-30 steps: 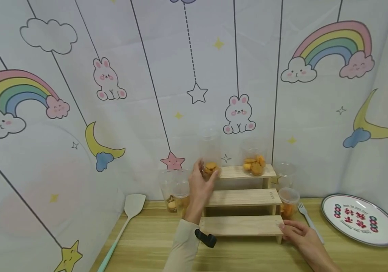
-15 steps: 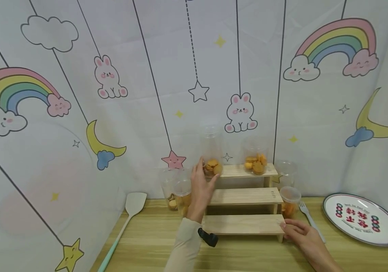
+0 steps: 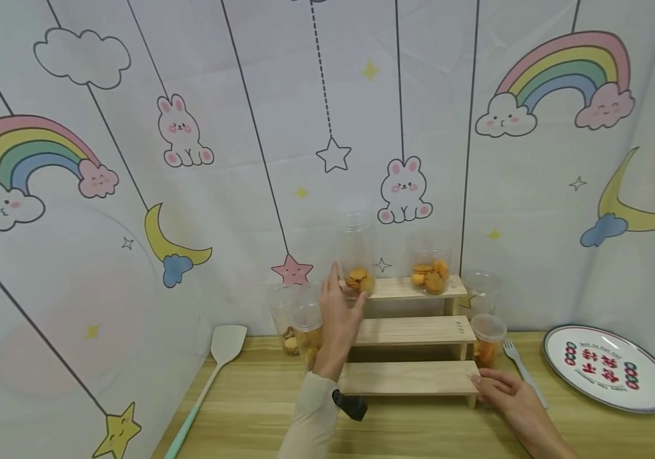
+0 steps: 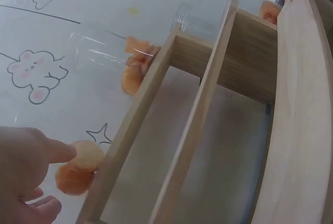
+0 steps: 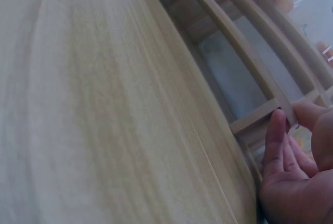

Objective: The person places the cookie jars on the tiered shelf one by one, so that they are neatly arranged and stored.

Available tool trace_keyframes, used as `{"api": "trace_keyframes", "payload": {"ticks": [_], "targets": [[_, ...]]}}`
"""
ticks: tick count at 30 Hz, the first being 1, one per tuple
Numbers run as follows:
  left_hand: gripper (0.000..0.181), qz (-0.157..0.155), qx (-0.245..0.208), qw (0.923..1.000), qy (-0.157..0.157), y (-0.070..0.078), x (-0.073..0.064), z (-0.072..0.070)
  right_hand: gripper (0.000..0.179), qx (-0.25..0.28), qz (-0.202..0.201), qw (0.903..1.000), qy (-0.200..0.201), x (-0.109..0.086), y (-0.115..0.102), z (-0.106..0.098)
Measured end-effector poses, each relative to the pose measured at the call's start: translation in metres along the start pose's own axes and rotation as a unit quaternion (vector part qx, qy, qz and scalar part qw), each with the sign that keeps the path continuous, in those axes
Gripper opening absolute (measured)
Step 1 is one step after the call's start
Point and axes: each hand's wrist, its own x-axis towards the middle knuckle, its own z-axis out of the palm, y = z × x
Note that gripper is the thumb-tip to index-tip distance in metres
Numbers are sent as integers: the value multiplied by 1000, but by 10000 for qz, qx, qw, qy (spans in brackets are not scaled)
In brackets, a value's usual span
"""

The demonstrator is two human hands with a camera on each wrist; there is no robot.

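Observation:
My left hand (image 3: 341, 319) is beside a tall clear plastic jar (image 3: 356, 248) of golden cookies on the left end of the top step of a wooden three-tier stand (image 3: 407, 379). Its fingers and thumb are spread to either side of the jar's base; the left wrist view shows the same hand (image 4: 26, 172) next to the cookies (image 4: 75, 177). With thumb and fingers, my right hand (image 3: 513, 405) pinches the right front corner of the lowest step, also seen in the right wrist view (image 5: 296, 166). A shorter jar (image 3: 430, 271) of cookies stands at the top step's right end.
Clear cups with cookies (image 3: 307, 331) stand left of the stand. To its right are a lidded cup (image 3: 488, 341) with orange contents and another clear cup (image 3: 482, 287). A light fork (image 3: 525, 373) and a white oval plate (image 3: 608, 370) lie further right, a spatula (image 3: 215, 376) at left.
The left hand's fingers have loosened and drawn slightly away from the tall jar, which stays on the top step. My right hand keeps its pinch on the stand's corner.

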Motion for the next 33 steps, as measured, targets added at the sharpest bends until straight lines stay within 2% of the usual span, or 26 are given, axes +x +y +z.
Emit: {"api": "trace_keyframes", "payload": {"ticks": [4, 10, 14, 18, 21, 24, 30, 33], "targets": [[73, 586, -397, 9970, 323, 6, -3, -15, 68, 46, -5, 10000, -17, 0, 0, 0], [49, 1460, -386, 9846, 878, 6, -13, -46, 69, 32, -6, 10000, -22, 1, 0, 1], [39, 1778, -288, 9758, 1237, -7, -24, -67, 70, 31, 38, 10000, -28, 1, -1, 2], [37, 1942, -267, 9665, 1655, -30, -32, -81, 70, 44, 109, 9999, -41, 1, -2, 1], [40, 1748, -405, 9694, 1677, -50, -38, -90, 70, 31, 102, 9999, -45, -2, -1, 1], [42, 1345, -551, 9796, 1388, -71, -46, -99, 70, 14, 100, 9999, -73, -2, 0, 1], [55, 615, -549, 9953, 500, -112, -63, -108, 70, 68, 135, 9998, -129, 0, -1, 1], [62, 135, -562, 9983, -83, -128, -70, -106, 70, 80, 113, 9998, -131, -1, -1, 0]]}}
